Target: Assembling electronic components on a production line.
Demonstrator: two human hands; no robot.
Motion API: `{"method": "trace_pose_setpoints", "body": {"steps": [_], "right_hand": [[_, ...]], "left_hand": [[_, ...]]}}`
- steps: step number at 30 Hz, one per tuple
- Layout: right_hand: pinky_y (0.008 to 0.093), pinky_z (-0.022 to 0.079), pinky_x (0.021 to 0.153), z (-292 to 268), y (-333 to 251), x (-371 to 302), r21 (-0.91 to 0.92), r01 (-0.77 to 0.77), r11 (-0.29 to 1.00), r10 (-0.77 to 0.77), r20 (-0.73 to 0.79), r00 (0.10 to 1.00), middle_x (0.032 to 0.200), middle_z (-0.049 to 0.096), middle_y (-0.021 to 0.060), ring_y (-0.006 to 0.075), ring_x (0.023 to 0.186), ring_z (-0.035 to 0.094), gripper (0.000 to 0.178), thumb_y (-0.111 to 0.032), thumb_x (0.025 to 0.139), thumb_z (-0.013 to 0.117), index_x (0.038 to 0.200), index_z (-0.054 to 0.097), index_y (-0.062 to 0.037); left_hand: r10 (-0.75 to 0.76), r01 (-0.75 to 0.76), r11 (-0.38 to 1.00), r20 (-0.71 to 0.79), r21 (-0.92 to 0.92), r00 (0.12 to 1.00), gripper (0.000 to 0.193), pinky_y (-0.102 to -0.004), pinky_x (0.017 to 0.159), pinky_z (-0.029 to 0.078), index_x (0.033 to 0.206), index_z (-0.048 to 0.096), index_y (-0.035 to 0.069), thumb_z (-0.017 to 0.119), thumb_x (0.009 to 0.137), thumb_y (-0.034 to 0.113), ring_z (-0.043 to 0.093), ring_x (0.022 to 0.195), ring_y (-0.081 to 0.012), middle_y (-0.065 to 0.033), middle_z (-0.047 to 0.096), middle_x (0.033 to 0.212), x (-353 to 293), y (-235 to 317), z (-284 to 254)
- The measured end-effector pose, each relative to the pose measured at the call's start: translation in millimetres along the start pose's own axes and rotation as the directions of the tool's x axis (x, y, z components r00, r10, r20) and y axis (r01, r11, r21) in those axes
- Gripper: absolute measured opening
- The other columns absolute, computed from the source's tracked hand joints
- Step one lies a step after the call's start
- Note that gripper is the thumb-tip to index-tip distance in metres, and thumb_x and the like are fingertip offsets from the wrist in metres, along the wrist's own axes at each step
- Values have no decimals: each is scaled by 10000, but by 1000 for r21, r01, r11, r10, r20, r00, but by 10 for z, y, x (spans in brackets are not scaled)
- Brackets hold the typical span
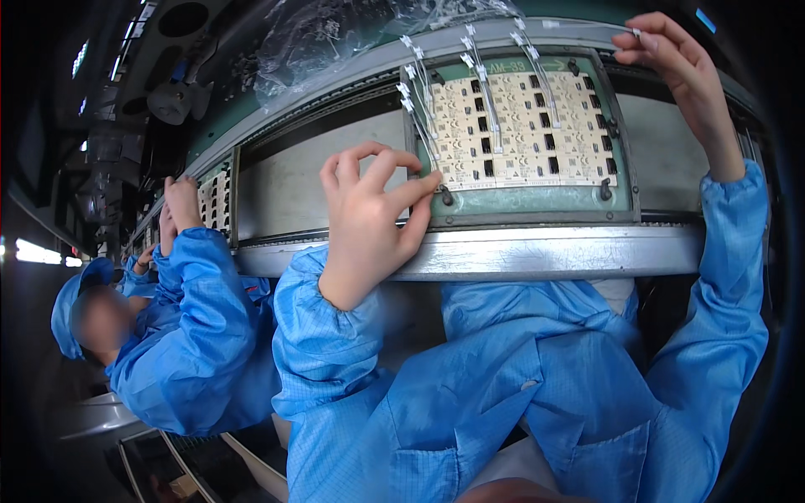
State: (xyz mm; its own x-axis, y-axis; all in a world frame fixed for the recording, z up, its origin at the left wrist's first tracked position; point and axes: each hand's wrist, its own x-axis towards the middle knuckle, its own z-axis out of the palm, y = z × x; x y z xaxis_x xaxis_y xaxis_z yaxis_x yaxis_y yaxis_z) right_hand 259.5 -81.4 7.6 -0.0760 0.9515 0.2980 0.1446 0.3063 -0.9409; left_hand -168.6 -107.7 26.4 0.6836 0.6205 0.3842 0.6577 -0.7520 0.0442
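Note:
A cream circuit board panel [507,138] with rows of black components lies in a green carrier [537,204] in front of me. Several thin white cables with white plugs [474,63] stand on it and lean over its far edge. At the panel's near left corner, my left hand [369,205] pinches the lower end of a white cable [425,138] between thumb and forefinger. Beyond the carrier's far right corner, my right hand [679,71] is raised and closed on the end of another white cable [587,24], which points left.
The carrier rides on a conveyor with a metal front rail [545,251]. Clear plastic bags [319,50] lie behind it. To my left, a co-worker in blue [197,310] has their hands at another board carrier [216,201].

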Motion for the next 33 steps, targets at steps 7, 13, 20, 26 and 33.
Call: {"method": "trace_pose_setpoints", "body": {"steps": [7, 13, 20, 26, 33], "right_hand": [[323, 536, 925, 278, -203, -91, 112, -85, 990, 81, 39, 996, 1015, 727, 137, 180, 932, 720, 162, -149, 984, 597, 1053, 609, -3], [335, 540, 937, 413, -300, -275, 264, -101, 959, 78, 94, 992, 1023, 737, 181, 213, 967, 720, 101, -27, 959, 597, 1042, 598, 31], [317, 549, 910, 442, -288, -275, 256, -107, 961, 70, 151, 986, 1017, 734, 162, 202, 1004, 709, 104, -25, 972, 587, 1053, 600, 40], [307, 564, 897, 550, -281, -279, 251, -169, 953, 119, 202, 972, 1026, 732, 167, 199, 993, 712, 95, -11, 971, 598, 1046, 607, 46], [320, 563, 918, 576, -210, -280, 211, -149, 966, 111, 181, 977, 1042, 733, 174, 206, 1018, 708, 102, -4, 968, 591, 1055, 598, 49]], "left_hand": [[32, -30, 999, 49, -39, 998, 256, -474, 954, 377, 1000, 783, 137, 728, 752, 105, 534, 1095, -313, -26, 660, 1041, 95, 48, 25], [39, -29, 988, 67, -149, 997, 187, -450, 970, 369, 929, 792, 115, 728, 754, 110, 548, 1062, -280, -20, 664, 1005, 142, 80, -70], [37, -27, 988, 64, -150, 997, 92, -437, 970, 380, 822, 771, 100, 718, 746, 95, 570, 1036, -258, -9, 681, 938, 197, 76, -5], [-42, 35, 961, -19, -273, 999, 88, -396, 915, 401, 857, 760, 98, 723, 778, 108, 572, 988, -254, -18, 672, 919, 236, -110, 80], [-109, 43, 958, -220, -285, 969, 54, -383, 836, 404, 857, 723, 79, 718, 806, 98, 567, 937, -252, -29, 658, 892, 267, -225, 225]]}}
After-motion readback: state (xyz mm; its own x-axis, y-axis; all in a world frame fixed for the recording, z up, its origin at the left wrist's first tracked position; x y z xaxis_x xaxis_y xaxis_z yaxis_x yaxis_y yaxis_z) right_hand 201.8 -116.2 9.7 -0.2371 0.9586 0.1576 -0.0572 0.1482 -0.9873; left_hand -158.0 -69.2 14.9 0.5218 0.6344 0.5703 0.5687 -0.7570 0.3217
